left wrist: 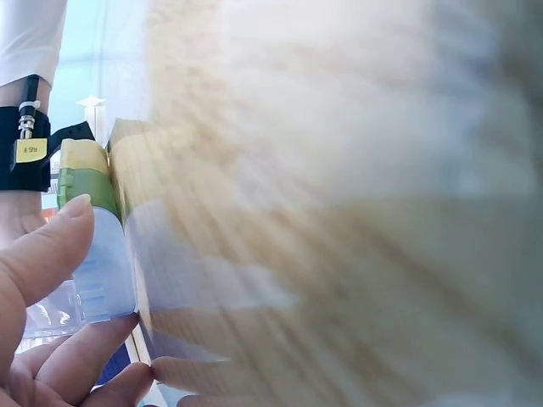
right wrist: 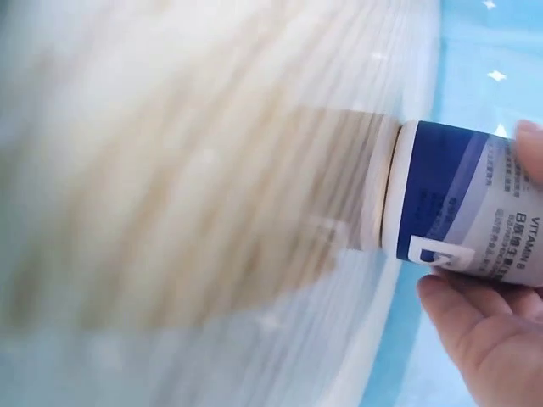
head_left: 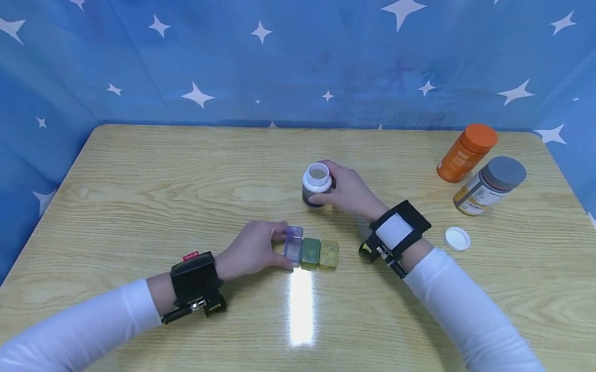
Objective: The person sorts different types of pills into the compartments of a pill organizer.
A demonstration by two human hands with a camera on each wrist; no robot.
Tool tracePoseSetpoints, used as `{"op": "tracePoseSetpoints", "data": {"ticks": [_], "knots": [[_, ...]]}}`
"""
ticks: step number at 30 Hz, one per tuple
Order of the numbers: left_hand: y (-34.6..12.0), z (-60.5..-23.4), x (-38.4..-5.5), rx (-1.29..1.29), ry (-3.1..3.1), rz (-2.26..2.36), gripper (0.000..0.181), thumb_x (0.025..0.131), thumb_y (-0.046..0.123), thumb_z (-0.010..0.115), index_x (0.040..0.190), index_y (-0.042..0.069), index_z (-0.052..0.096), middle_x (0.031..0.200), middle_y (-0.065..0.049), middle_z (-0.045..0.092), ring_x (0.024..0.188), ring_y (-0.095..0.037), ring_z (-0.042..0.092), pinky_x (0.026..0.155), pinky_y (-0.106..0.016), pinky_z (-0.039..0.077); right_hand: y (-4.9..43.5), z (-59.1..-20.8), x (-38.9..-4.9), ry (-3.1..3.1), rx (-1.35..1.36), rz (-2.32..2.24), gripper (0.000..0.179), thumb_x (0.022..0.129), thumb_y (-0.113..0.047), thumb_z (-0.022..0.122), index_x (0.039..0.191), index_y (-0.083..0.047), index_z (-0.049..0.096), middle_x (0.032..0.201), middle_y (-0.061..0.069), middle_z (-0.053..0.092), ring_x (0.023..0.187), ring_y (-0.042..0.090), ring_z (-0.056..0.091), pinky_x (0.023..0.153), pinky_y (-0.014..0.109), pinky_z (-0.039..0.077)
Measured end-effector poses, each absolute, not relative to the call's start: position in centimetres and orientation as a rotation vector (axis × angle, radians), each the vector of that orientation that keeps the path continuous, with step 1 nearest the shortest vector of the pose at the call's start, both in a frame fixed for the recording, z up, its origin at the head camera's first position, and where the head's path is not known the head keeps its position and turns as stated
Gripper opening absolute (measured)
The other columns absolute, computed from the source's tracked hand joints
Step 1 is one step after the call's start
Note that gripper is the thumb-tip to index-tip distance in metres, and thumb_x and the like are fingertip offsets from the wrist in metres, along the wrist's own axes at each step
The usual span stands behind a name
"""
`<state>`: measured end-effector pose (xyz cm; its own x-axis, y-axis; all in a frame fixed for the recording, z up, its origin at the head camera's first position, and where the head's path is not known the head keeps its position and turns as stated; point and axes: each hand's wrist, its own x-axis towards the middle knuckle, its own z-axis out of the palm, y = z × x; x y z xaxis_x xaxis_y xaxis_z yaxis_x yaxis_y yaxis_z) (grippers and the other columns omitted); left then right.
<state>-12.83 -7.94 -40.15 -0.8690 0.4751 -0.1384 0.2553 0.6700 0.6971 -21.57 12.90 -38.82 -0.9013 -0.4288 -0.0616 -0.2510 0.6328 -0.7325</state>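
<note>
My left hand (head_left: 252,249) pinches the purple end compartment (head_left: 293,250) of a small pill box between thumb and fingers. That compartment's clear lid stands raised. Beside it are a green compartment (head_left: 310,252) and a yellow compartment (head_left: 329,254), both with lids down. Just behind the box, my right hand (head_left: 351,190) grips an uncapped white-necked vitamin bottle (head_left: 316,183), fingers and thumb on its sides. The right wrist view shows the bottle's blue and white label (right wrist: 462,199), reading VITAMIN B, with its base at the tabletop. What lies inside the bottle is too small to tell.
A white bottle cap (head_left: 457,238) lies on the wooden table (head_left: 166,190) by the right forearm. Farther right stand an orange bottle (head_left: 465,155) and a grey-lidded bottle (head_left: 489,185). A blue star-patterned cloth (head_left: 301,47) hangs behind the table.
</note>
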Motion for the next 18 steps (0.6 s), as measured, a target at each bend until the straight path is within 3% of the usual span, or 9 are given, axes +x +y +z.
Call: {"op": "tracePoseSetpoints", "data": {"ticks": [9, 18], "knots": [[-8.0, -39.8, -12.7, 0.611, 2.603, 1.015, 0.047, 0.064, 0.02, 0.083, 0.105, 0.005, 0.066, 0.104, -0.009, 0.07, 0.098, -0.021, 0.066, 0.088, -0.036, 0.049, 14.0, -37.3, -19.9, 2.68, -0.576, -1.097, 0.06, 0.081, -0.021, 0.07, 0.131, -0.004, 0.042, 0.122, 0.015, 0.056, 0.114, 0.029, 0.055, 0.095, 0.044, 0.045], [-8.0, -40.0, -12.7, 0.623, 2.629, 0.998, 0.047, 0.063, 0.022, 0.083, 0.104, 0.006, 0.067, 0.1, -0.006, 0.071, 0.095, -0.02, 0.066, 0.085, -0.034, 0.05, 15.8, -35.3, -14.6, 2.821, -0.848, -0.758, 0.059, 0.077, -0.02, 0.074, 0.124, 0.001, 0.046, 0.11, 0.015, 0.061, 0.098, 0.025, 0.061, 0.084, 0.041, 0.051]]}}
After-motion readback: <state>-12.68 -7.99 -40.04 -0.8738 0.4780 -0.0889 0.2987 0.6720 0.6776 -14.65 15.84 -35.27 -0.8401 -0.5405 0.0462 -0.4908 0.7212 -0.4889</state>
